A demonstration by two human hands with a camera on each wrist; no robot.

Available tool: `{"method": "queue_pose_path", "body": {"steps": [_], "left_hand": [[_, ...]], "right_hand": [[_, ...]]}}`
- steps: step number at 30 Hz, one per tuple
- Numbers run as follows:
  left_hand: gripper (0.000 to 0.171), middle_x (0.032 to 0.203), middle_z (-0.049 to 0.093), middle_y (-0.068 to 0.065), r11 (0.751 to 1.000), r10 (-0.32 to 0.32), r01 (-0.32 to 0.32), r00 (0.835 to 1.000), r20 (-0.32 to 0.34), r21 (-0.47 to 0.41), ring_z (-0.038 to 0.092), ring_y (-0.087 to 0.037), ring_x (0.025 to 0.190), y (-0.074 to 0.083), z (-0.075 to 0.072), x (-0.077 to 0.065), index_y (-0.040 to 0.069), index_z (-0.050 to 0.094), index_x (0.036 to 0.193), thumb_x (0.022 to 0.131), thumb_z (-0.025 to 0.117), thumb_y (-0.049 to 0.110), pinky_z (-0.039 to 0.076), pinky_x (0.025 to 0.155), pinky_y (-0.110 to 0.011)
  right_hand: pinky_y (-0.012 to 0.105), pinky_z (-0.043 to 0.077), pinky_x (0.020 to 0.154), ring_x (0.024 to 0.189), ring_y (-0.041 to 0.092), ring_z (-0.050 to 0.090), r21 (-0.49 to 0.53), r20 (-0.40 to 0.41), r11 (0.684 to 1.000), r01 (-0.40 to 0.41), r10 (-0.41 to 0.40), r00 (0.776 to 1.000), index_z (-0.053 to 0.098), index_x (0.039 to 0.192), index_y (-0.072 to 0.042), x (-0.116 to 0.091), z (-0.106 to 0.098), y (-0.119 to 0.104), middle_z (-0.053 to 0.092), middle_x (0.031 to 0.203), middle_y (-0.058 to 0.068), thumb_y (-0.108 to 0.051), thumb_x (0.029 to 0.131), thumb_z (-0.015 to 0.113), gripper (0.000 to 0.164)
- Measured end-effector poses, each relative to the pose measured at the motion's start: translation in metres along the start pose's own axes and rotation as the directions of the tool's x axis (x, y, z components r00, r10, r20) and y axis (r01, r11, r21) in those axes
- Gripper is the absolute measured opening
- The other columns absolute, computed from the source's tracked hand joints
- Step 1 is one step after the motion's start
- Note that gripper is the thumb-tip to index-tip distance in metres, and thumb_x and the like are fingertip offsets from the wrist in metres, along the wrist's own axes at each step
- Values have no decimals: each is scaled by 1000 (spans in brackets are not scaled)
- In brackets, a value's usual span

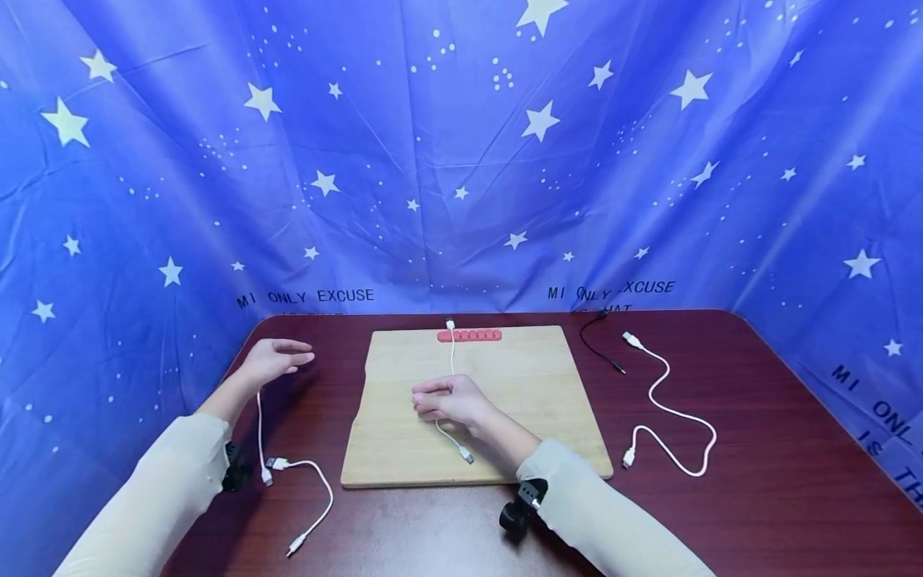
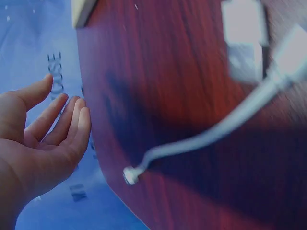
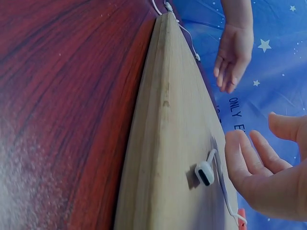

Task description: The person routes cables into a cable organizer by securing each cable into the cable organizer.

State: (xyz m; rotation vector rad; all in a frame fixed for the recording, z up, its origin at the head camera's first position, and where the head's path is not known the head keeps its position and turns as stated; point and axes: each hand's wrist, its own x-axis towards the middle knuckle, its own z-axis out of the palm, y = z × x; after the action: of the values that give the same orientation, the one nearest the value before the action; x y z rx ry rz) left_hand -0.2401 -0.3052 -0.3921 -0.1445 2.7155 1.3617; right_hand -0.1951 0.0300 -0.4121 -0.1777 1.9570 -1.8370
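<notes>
My right hand (image 1: 456, 401) hovers over the wooden board (image 1: 534, 401), fingers loosely bent and holding nothing. Under it runs a white USB cable (image 1: 453, 439), partly hidden by the hand. That cable's upper end sits at the left part of a red cable holder (image 1: 479, 336) along the board's far edge; its lower plug (image 3: 205, 173) rests on the board. At the left, my left hand (image 1: 272, 361) is raised above the table, fingers relaxed, nothing in them. Below that hand lies a white cable (image 1: 260, 425), also seen as a white cable (image 2: 192, 144) in the left wrist view.
A short white USB cable (image 1: 324, 481) lies on the dark red table (image 1: 404, 529) at front left. Right of the board are a black cable (image 1: 594, 349) and a longer white USB cable (image 1: 681, 413). A blue star-patterned curtain (image 1: 433, 160) surrounds the table's back and sides.
</notes>
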Motion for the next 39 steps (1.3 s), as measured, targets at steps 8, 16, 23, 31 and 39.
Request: {"method": "queue_pose_path", "body": {"steps": [8,16,23,31,39], "left_hand": [[48,116,66,-27,987,-47,58,996,-76,151,69,-18,84,-26,-19,-16,-7,58,124,90,65,27,49,61,-21],[42,103,71,-23,961,-24,74,982,-188,265,62,-18,83,-40,-27,-30,-5,65,116,88,67,27,43,74,-25],[38,93,74,-18,955,-46,121,962,-268,271,64,-27,85,-48,-28,-36,-7,66,109,86,68,23,48,75,-32],[43,89,72,-21,945,-97,188,944,-317,269,64,-26,78,-54,-25,-35,-11,63,106,83,70,24,49,77,-39],[45,94,67,-27,928,-150,255,922,-356,270,60,-39,88,-53,-19,-34,-11,61,102,80,73,26,47,68,-35]], "right_hand": [[34,60,85,86,18,72,17,29,1000,4,-4,1000,62,116,10,0,3,1,68,111,29,-4,90,64,30],[34,60,84,81,14,69,36,65,999,15,-17,998,62,116,12,0,14,1,67,111,30,-4,90,63,31],[35,60,83,91,25,72,13,73,1000,19,-20,997,63,115,11,1,24,2,68,110,29,-4,90,64,29],[35,61,81,93,31,72,1,71,1000,26,-26,997,64,114,9,2,37,2,69,108,27,-6,89,66,30],[35,61,79,92,32,72,-5,73,1000,30,-30,997,66,111,8,4,51,2,70,105,27,-6,88,67,27]]}}
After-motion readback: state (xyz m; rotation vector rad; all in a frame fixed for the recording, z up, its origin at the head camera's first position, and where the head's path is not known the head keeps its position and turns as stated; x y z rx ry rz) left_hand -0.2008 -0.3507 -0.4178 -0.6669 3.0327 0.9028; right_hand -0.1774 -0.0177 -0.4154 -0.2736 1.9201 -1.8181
